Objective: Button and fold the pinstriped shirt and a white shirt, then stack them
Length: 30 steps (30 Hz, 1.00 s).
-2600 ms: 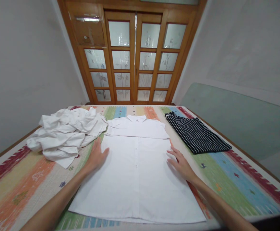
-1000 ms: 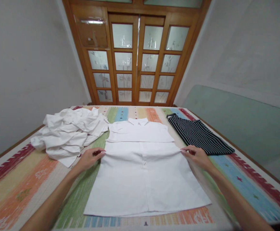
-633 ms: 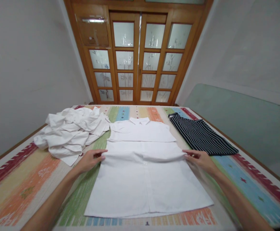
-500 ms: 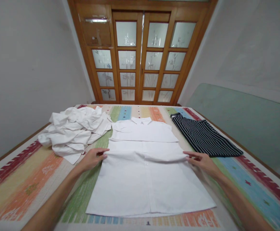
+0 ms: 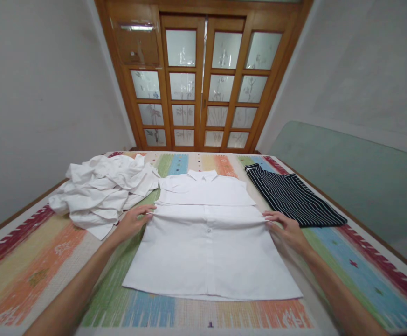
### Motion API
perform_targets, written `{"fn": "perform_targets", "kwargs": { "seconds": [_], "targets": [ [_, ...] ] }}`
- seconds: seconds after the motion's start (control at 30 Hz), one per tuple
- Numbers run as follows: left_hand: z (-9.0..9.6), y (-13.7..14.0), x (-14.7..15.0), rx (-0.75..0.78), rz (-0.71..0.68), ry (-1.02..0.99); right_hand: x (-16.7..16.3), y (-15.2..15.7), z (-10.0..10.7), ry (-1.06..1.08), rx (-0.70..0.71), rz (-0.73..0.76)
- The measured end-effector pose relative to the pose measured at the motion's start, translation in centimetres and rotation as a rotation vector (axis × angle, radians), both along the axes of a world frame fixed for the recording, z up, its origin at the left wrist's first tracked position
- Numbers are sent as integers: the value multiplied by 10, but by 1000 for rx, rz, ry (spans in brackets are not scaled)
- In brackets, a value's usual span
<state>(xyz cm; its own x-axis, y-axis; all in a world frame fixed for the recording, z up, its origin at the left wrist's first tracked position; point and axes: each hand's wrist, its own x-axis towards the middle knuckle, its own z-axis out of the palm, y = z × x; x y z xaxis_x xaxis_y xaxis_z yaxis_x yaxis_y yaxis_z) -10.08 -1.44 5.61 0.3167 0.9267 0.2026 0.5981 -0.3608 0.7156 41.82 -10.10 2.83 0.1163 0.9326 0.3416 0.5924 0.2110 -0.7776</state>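
Observation:
A white button-up shirt (image 5: 206, 261) lies front up before me, its collar at the far end and its hem towards me. Its short sleeves are tucked in, and a fold runs across the chest. My left hand (image 5: 133, 221) pinches the shirt's left edge at mid-length, thumb and fingers closed on the fabric. On the opposite edge, at about the same height, my right hand (image 5: 285, 228) pinches the cloth too. Between the two hands the fabric is drawn into a raised crease.
Crumpled white clothes (image 5: 101, 191) are heaped at the left. Dark striped folded garment (image 5: 294, 196) lies at the right. Everything rests on a colourful striped bed cover (image 5: 150, 310). A pale green board (image 5: 346, 172) borders the right side; wooden glass-paned doors (image 5: 203, 84) stand beyond.
Both hands have moved slightly away from me, pulling the shirt's lower part with them. The hem now sits farther from me, and the crease between the hands is straighter and tighter.

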Motion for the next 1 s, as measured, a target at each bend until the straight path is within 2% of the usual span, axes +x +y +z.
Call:
{"fn": "perform_targets", "kwargs": {
  "seconds": [0.1,0.23,0.47,0.7,0.87,1.0],
  "targets": [
    [3,-1,1,-74,5,-7,-3,1,1,92,-74,48],
    [4,-2,3,-82,20,-3,-5,4,-2,119,-83,-28],
    [-6,2,5,-73,25,-16,-3,9,-4,3,-34,-31],
    [-20,13,1,-97,25,-70,-5,11,-5,-39,-94,-16],
    [-22,17,1,-113,87,-40,-13,16,0,-64,-119,-68],
    [-20,16,5,-112,149,53,-15,18,-3,-188,-126,-102]
  ]
}}
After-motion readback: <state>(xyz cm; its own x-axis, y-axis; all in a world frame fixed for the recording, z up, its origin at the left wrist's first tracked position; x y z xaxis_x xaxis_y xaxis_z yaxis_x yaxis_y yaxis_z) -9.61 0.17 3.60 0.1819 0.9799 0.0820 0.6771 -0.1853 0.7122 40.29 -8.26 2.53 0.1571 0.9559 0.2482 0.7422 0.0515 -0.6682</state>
